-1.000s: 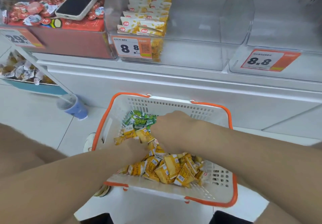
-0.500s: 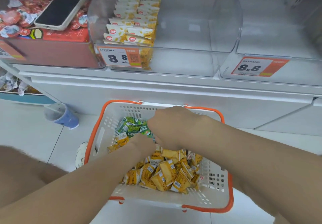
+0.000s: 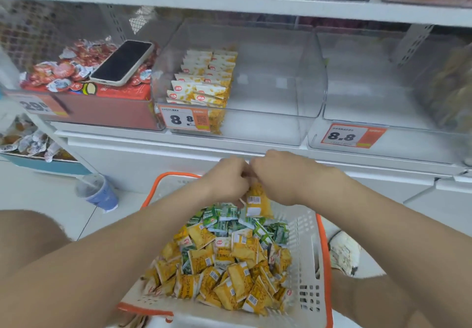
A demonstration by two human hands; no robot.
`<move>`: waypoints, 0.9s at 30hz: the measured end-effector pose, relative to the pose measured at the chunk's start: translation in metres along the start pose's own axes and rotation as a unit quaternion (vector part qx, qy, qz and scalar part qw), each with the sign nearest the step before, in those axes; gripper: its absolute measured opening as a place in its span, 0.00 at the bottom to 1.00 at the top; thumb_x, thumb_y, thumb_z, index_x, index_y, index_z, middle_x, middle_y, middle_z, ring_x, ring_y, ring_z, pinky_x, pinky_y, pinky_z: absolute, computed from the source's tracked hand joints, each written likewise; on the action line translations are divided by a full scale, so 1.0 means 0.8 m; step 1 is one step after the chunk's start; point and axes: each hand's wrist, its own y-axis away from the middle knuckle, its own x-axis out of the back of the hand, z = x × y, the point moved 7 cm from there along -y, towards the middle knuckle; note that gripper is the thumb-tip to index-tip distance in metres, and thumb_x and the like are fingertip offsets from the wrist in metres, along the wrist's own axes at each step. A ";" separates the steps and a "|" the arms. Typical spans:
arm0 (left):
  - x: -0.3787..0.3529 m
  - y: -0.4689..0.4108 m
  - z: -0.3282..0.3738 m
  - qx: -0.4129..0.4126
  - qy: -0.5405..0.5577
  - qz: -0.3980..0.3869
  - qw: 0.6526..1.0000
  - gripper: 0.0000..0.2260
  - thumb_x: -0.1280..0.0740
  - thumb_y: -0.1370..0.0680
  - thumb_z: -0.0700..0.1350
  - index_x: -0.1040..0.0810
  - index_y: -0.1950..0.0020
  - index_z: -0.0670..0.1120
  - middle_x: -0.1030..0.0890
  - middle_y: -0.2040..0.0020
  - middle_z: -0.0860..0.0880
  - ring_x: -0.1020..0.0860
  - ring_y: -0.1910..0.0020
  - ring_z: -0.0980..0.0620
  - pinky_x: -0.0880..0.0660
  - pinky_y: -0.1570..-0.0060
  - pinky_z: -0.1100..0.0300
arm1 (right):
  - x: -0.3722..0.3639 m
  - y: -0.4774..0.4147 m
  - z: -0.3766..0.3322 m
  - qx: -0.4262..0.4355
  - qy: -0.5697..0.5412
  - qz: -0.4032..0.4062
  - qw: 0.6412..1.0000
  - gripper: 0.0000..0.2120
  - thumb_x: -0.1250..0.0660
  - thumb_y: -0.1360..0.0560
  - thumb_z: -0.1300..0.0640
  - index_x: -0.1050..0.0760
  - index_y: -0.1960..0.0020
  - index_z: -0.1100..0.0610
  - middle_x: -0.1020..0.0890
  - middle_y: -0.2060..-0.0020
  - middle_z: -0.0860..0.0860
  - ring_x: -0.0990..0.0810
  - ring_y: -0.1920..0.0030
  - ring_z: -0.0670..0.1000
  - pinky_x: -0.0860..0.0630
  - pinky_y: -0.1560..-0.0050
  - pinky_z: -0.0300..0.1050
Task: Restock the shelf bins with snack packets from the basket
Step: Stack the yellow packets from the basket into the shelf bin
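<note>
Head view: both hands meet above the far rim of the basket (image 3: 323, 251), fingers curled inward; the left hand (image 3: 227, 179) and the right hand (image 3: 278, 174) together pinch the top edge of a held packet (image 3: 256, 201), yellow with a white barcode label, which hangs upright between them just over the heap; the basket is white with an orange rim and sits on the floor below the shelf; in it lie yellow packets (image 3: 224, 276) toward the near side and green packets (image 3: 229, 220) toward the far side, jumbled; the forearms cross over the basket's left and right edges and hide its far rim; above, a clear bin (image 3: 281, 85) holds stacked packets (image 3: 204, 82) in its left part, a price label (image 3: 185, 119) on its front; left of it a phone (image 3: 122, 62) lies on red sweets (image 3: 63, 72); a blue cup (image 3: 98, 192) stands on the floor to the left.
</note>
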 end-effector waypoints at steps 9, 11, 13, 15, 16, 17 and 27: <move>0.135 0.057 0.075 -0.016 0.212 0.179 0.961 0.11 0.38 0.20 0.36 0.15 0.51 0.38 0.14 0.63 0.39 0.13 0.63 0.42 0.15 0.61 0.50 | 0.086 0.021 0.007 0.001 -0.224 0.213 0.951 0.21 0.30 0.27 0.40 0.33 0.43 0.50 0.22 0.63 0.45 0.23 0.54 0.52 0.28 0.62 0.48; 0.157 0.061 0.085 -0.019 0.276 0.199 0.940 0.12 0.38 0.19 0.39 0.15 0.49 0.37 0.15 0.61 0.41 0.14 0.63 0.43 0.15 0.59 0.49 | 0.095 0.014 0.012 -0.009 -0.285 0.235 0.929 0.14 0.34 0.21 0.47 0.33 0.42 0.52 0.19 0.63 0.47 0.20 0.55 0.53 0.27 0.63 0.49; 0.185 0.063 0.086 -0.030 0.244 0.245 0.938 0.13 0.38 0.18 0.43 0.15 0.55 0.42 0.18 0.63 0.46 0.18 0.64 0.46 0.18 0.60 0.48 | 0.098 0.004 0.015 -0.012 -0.475 0.217 0.853 0.09 0.36 0.18 0.51 0.32 0.42 0.55 0.15 0.58 0.53 0.15 0.58 0.53 0.19 0.58 0.53; 0.202 0.062 0.089 -0.051 0.174 0.235 0.955 0.12 0.36 0.18 0.45 0.15 0.54 0.43 0.17 0.60 0.44 0.20 0.62 0.47 0.19 0.58 0.46 | 0.100 -0.005 0.017 -0.004 -0.657 0.189 0.730 0.09 0.35 0.17 0.55 0.27 0.40 0.59 0.14 0.52 0.60 0.14 0.58 0.53 0.17 0.53 0.54; 0.204 0.060 0.089 -0.060 0.180 0.205 0.960 0.11 0.36 0.17 0.43 0.15 0.50 0.42 0.16 0.56 0.40 0.19 0.59 0.47 0.18 0.55 0.46 | 0.102 -0.008 0.020 -0.003 -0.693 0.189 0.695 0.10 0.34 0.17 0.55 0.24 0.40 0.60 0.14 0.50 0.61 0.16 0.57 0.52 0.18 0.52 0.52; 0.205 0.058 0.088 -0.062 0.210 0.178 0.959 0.10 0.36 0.16 0.41 0.16 0.47 0.39 0.15 0.53 0.38 0.18 0.56 0.47 0.17 0.52 0.47 | 0.103 -0.011 0.025 -0.009 -0.696 0.195 0.691 0.11 0.34 0.17 0.53 0.21 0.41 0.59 0.14 0.49 0.59 0.17 0.56 0.51 0.20 0.50 0.50; 0.238 0.028 0.102 -0.088 0.075 0.264 0.958 0.06 0.31 0.17 0.41 0.14 0.50 0.45 0.17 0.64 0.47 0.20 0.65 0.54 0.15 0.60 0.56 | 0.113 -0.036 0.053 -0.041 -0.607 0.219 0.763 0.07 0.30 0.19 0.53 0.18 0.47 0.56 0.12 0.57 0.53 0.17 0.63 0.45 0.25 0.63 0.37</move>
